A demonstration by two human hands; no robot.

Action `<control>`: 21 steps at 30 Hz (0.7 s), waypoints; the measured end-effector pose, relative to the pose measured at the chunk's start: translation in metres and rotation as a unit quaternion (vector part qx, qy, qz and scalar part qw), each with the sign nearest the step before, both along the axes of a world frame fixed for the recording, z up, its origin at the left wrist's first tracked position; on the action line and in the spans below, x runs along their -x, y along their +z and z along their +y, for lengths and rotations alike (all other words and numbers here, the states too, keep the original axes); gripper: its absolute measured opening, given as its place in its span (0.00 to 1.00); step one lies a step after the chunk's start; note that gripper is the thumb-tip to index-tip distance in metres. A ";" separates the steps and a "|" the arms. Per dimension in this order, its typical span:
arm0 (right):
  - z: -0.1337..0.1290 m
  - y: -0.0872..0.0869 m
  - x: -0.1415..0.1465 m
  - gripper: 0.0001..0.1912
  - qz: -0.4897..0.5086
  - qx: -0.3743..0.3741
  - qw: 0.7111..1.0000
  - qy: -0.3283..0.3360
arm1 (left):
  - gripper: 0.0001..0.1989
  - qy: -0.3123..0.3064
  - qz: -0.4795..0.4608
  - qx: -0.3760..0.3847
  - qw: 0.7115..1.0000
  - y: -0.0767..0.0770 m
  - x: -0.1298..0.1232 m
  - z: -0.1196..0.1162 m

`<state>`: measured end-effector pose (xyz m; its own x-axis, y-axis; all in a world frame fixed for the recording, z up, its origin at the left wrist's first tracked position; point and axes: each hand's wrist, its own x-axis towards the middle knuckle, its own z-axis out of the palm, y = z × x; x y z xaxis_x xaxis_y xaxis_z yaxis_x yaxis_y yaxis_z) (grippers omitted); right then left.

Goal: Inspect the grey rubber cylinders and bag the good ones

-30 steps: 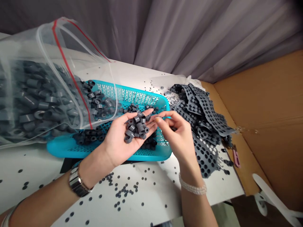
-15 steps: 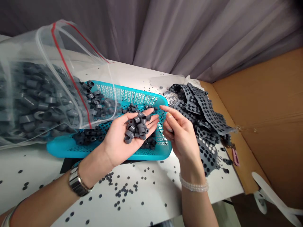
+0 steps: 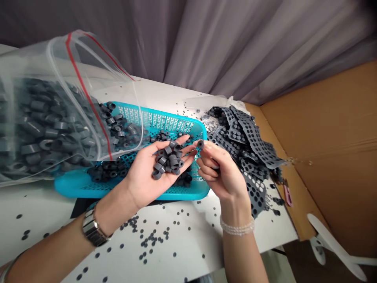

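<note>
My left hand lies palm up over the turquoise basket, bearing a heap of small dark grey cylindrical caps. Its fingers stretch toward the right. Close to those fingertips, my right hand pinches one grey cap between thumb and forefinger, its round end with a dark centre facing me. The other right fingers are curled in; whether they hold anything is partly hidden. More loose caps lie in the basket. A large clear zip bag full of caps rests over the basket's left part, its red-striped mouth facing right.
Perforated grey rubber sheets are piled right of the basket. Small dark discs are scattered over the white table. Pink-handled scissors lie at the right by a cardboard panel. A grey curtain hangs behind.
A single grey cap now shows between my right thumb and forefinger, where none was visible before. The left hand keeps its heap; the whole view has shifted slightly.
</note>
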<state>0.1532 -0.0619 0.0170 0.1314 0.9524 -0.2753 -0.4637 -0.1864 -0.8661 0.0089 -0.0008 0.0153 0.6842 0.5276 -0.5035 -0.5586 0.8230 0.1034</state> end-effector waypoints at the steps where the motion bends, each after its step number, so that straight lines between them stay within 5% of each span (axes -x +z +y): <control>1: 0.000 0.001 -0.002 0.06 0.069 0.002 0.997 0.016 | 0.21 0.006 0.005 0.003 1.000 0.000 0.000 0.000; 6: 0.001 0.001 -0.005 0.10 0.219 0.012 0.975 0.038 | 0.24 0.024 0.015 0.001 1.000 -0.002 -0.001 0.001; 12: 0.002 0.003 -0.003 0.16 0.173 0.038 0.984 0.000 | 0.25 0.030 0.009 0.001 1.000 -0.003 0.000 0.001; 17: 0.012 0.000 -0.005 0.17 0.176 0.061 0.969 -0.163 | 0.26 0.070 0.007 0.012 0.997 -0.011 -0.003 0.000; 21: 0.052 0.009 0.018 0.19 0.168 0.039 0.941 -0.291 | 0.20 0.070 -0.009 0.027 0.997 -0.016 -0.005 0.002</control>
<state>0.1354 -0.0101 0.0264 0.5177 0.7209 -0.4607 -0.7521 0.1269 -0.6467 0.0138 0.0009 -0.0007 0.6152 0.5912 -0.5215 -0.6694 0.7412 0.0506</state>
